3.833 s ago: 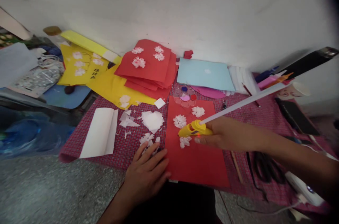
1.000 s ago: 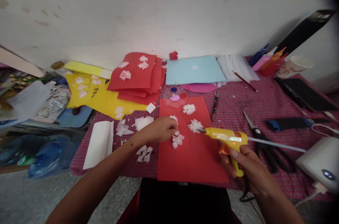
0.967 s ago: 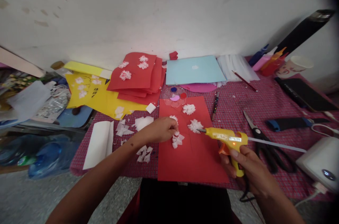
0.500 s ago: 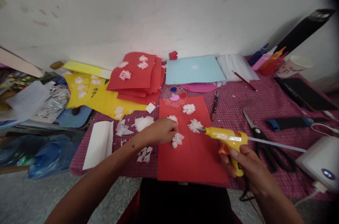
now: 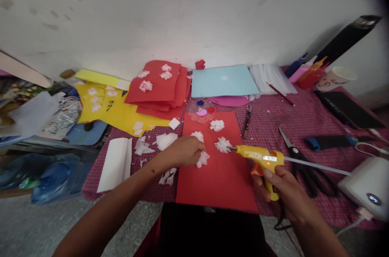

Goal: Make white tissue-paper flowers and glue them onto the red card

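My left hand [image 5: 189, 150] is closed, its fingertips pinched at a white tissue paper flower [image 5: 202, 159] on a red paper sheet [image 5: 217, 186]. The fingers partly cover this flower. Three other white paper flowers lie higher on the same sheet, one of them just above my left hand. In my right hand [image 5: 284, 192] is a yellow hot glue gun [image 5: 258, 155], held by its handle with a finger at the orange trigger. Its nozzle points left, close to the right-hand paper flower [image 5: 223, 144]. A translucent glue stick [image 5: 316, 166] sticks out of its back.
Black-handled scissors [image 5: 299, 159] lie right of the glue gun, near a white power bank [image 5: 364, 192]. Torn white paper scraps [image 5: 142, 146] and a folded white sheet [image 5: 114, 163] are at left. Behind are stacked red sheets [image 5: 158, 95] and a light blue sheet [image 5: 225, 82].
The red sheet's near edge has swung slightly left, with the flower under my left hand. Both hands stay nearly in place, and the glue gun is still in my right hand.
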Motion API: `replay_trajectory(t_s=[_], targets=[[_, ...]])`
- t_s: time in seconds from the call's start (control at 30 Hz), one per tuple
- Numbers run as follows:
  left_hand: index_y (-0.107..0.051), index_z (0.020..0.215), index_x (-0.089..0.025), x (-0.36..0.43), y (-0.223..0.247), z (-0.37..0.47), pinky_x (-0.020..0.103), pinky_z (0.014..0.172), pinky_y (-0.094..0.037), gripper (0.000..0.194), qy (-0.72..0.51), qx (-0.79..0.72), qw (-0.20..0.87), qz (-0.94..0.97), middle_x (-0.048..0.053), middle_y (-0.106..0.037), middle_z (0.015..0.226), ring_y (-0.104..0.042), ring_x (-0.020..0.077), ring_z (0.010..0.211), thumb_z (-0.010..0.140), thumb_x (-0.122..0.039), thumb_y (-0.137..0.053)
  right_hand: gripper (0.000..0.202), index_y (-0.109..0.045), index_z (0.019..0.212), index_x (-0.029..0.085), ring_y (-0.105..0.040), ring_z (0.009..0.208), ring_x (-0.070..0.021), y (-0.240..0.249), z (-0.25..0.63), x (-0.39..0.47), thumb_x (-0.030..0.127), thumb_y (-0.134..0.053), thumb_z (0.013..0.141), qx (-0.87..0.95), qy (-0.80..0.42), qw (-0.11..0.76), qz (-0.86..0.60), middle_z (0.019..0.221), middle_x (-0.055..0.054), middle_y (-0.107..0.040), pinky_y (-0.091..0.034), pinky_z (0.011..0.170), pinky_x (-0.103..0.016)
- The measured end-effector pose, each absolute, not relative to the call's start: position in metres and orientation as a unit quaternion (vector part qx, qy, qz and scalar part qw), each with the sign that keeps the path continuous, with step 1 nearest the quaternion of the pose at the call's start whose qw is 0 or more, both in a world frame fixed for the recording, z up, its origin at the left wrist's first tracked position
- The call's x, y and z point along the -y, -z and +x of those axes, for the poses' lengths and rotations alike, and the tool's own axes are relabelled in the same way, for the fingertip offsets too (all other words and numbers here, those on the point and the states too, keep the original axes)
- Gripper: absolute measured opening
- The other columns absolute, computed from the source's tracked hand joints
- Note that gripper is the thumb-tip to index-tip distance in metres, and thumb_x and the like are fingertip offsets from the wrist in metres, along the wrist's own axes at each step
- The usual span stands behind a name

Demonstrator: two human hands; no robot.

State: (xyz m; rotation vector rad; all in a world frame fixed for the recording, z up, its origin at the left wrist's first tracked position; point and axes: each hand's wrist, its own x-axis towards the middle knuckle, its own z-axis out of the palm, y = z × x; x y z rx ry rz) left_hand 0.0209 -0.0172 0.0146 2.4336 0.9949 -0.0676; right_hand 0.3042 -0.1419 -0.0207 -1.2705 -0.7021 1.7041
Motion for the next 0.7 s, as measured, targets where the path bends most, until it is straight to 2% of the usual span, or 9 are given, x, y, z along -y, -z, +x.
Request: replay_trajectory(t_s=[0.1, 0.27, 0.4, 0.53, 0.63, 0.7], targets=[[-0.072, 0.091, -0.021, 0.021, -0.018, 0.018, 0.029, 0.076, -0.046, 0.031, 0.019, -0.362, 0.242, 0.900, 0.005, -0.070, 0.085, -0.062, 0.0199, 0.087, 0.082, -0.011, -0.045, 0.034, -0.060, 0.079, 0.017, -0.043, 0.043, -0.0094, 0.024, 0.305, 0.141, 0.050, -0.070, 0.084, 0.296, -0.680, 0.442, -0.504, 0.053, 0.000, -0.054, -0.030, 0.041, -0.021], [-0.073, 0.090, -0.021, 0.023, -0.015, 0.016, 0.030, 0.074, -0.046, 0.032, 0.011, -0.358, 0.247, 0.900, 0.005, -0.070, 0.081, -0.061, 0.0198, 0.085, 0.081, -0.009, -0.044, 0.037, -0.062, 0.079, 0.016, -0.041, 0.044, -0.0090, 0.023, 0.306, 0.142, 0.052, -0.066, 0.086, 0.333, -0.668, 0.421, -0.515, 0.054, 0.000, -0.053, -0.028, 0.043, -0.022], [-0.074, 0.093, -0.022, 0.027, -0.018, 0.013, 0.030, 0.075, -0.047, 0.036, -0.004, -0.360, 0.255, 0.897, 0.004, -0.069, 0.078, -0.060, 0.0200, 0.085, 0.080, -0.007, -0.044, 0.040, -0.065, 0.079, 0.014, -0.045, 0.050, -0.0098, 0.020, 0.297, 0.145, 0.053, -0.068, 0.085, 0.368, -0.639, 0.393, -0.550, 0.060, -0.002, -0.057, -0.033, 0.046, -0.022], [-0.071, 0.105, -0.021, 0.032, -0.024, 0.005, 0.031, 0.080, -0.050, 0.039, -0.055, -0.391, 0.264, 0.880, 0.006, -0.068, 0.094, -0.061, 0.0194, 0.090, 0.084, -0.008, -0.042, 0.040, -0.066, 0.080, 0.014, -0.051, 0.054, -0.0108, 0.017, 0.279, 0.146, 0.054, -0.070, 0.083, 0.356, -0.648, 0.390, -0.548, 0.066, -0.003, -0.061, -0.042, 0.050, -0.023], [-0.066, 0.115, -0.019, 0.038, -0.024, -0.005, 0.034, 0.091, -0.049, 0.042, -0.104, -0.411, 0.281, 0.861, 0.008, -0.066, 0.108, -0.060, 0.0200, 0.101, 0.085, -0.006, -0.040, 0.038, -0.065, 0.078, 0.016, -0.054, 0.056, -0.0115, 0.017, 0.270, 0.144, 0.053, -0.074, 0.080, 0.322, -0.660, 0.425, -0.529, 0.068, -0.002, -0.061, -0.054, 0.066, -0.030], [-0.061, 0.121, -0.019, 0.042, -0.022, -0.010, 0.036, 0.097, -0.047, 0.044, -0.131, -0.423, 0.298, 0.846, 0.008, -0.066, 0.116, -0.059, 0.0203, 0.109, 0.085, -0.005, -0.040, 0.035, -0.065, 0.078, 0.017, -0.053, 0.056, -0.0109, 0.017, 0.268, 0.144, 0.051, -0.076, 0.079, 0.301, -0.664, 0.445, -0.519, 0.071, -0.001, -0.062, -0.057, 0.074, -0.035]])
